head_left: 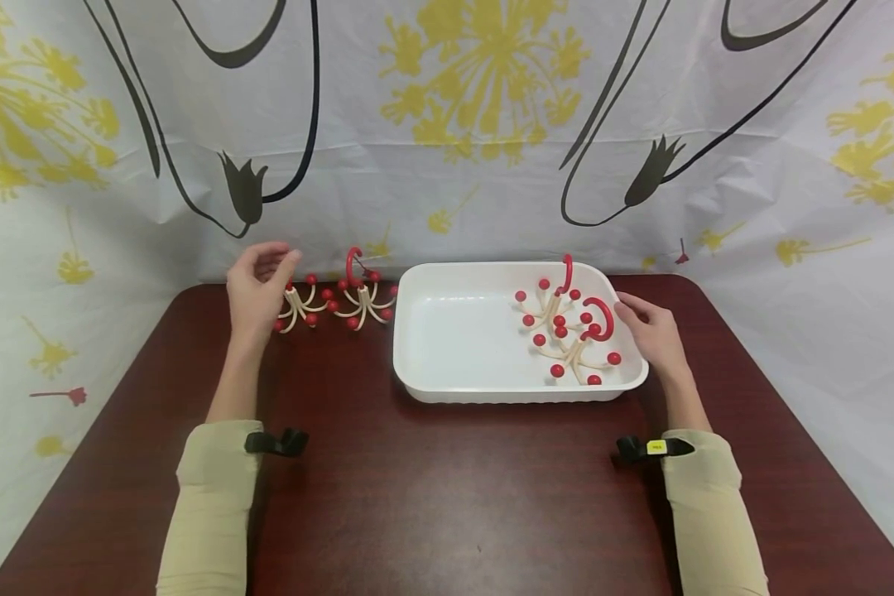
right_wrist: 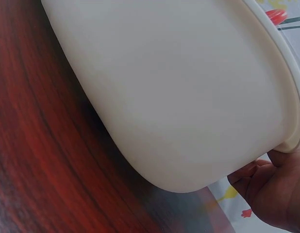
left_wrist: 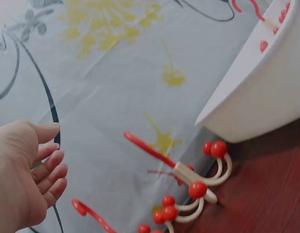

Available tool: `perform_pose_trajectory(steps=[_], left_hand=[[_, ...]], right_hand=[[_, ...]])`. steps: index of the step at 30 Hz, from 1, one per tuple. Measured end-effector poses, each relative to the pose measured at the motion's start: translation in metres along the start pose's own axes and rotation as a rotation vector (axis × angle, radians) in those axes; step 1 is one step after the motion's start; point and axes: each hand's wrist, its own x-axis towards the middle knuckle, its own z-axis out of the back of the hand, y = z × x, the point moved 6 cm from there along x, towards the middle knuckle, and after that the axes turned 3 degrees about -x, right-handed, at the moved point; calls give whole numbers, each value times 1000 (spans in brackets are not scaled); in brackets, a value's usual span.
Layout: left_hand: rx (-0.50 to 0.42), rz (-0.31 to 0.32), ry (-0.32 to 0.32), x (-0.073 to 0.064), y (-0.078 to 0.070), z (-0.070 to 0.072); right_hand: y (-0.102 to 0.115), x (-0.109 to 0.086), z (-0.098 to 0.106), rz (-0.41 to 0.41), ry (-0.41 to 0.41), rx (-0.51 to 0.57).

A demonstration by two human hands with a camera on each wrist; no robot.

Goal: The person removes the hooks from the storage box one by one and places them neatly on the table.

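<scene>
My left hand [head_left: 257,300] hovers at the back left with loosely bent fingers and nothing in them, as the left wrist view also shows. Just beside and below it stands a cream multi-arm hook hanger [head_left: 295,300] with red ball tips; its red top hook appears in the left wrist view. A matching hanger [head_left: 363,295] stands between it and the white plastic tub [head_left: 454,331]. Two more such hangers, one farther back [head_left: 552,308] and one nearer [head_left: 576,351], lie in the tub's right half. My right hand [head_left: 654,335] grips the tub's right rim, fingers curled below it.
The dark red-brown wooden table [head_left: 447,488] extends in front of the tub. A pale cloth [head_left: 343,199] with yellow and grey plant prints hangs behind the table and along its sides. Black straps [head_left: 277,443] circle both sleeve cuffs.
</scene>
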Motion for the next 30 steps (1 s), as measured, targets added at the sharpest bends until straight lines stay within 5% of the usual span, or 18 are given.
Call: perform_pose_trajectory(steps=[11,20,30], left_hand=[[-64,-8,126,-17,-18,-39],[-95,-2,208,-21,11,-74],[-93,-19,283,-37,8,-113]], right_hand=[[0,1,-1,2,5,-7],[-1,0,0,-1,0,-3],[-1,1,0,-4,-6,-19]])
